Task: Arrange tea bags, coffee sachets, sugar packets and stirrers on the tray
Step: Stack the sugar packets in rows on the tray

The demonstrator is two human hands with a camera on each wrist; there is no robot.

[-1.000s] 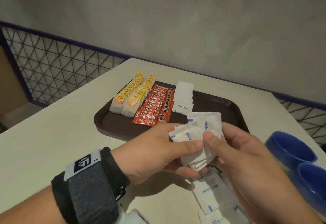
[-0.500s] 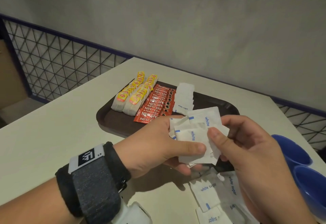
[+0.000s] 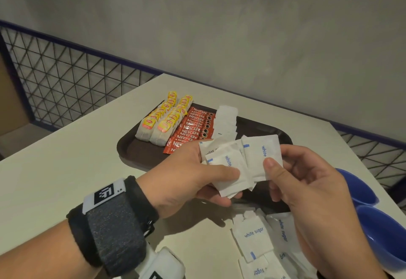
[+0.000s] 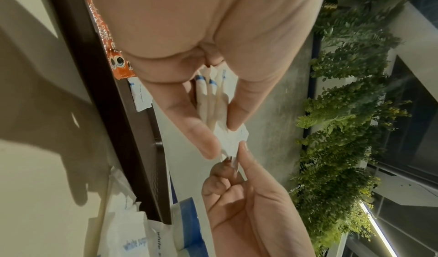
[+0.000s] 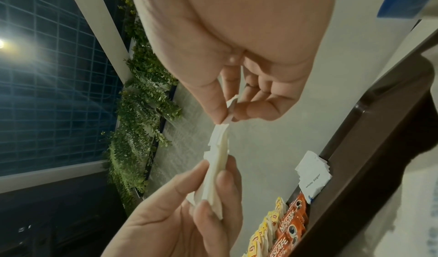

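Note:
My left hand [image 3: 193, 175] grips a fan of several white sugar packets [image 3: 232, 164] above the near edge of the brown tray [image 3: 136, 153]. My right hand [image 3: 307, 190] pinches the rightmost packet [image 3: 261, 157] of that fan between thumb and fingers. On the tray lie two rows of yellow-tagged tea bags [image 3: 162, 122], a row of red coffee sachets [image 3: 193, 129] and a row of sugar packets [image 3: 226, 120]. The left wrist view shows the held packets [image 4: 213, 101] edge-on. In the right wrist view both hands hold the packets [image 5: 218, 158]. No stirrers show.
Loose sugar packets [image 3: 254, 237] lie on the white table [image 3: 55, 179] in front of the tray, under my right hand. Two blue bowls [image 3: 373, 223] stand at the right table edge. A wire mesh railing [image 3: 66, 80] runs behind the table's left side.
Both hands have stayed over the tray's near edge while my right hand slides one sugar packet a little rightward out of the bunch. The camera view has shifted slightly.

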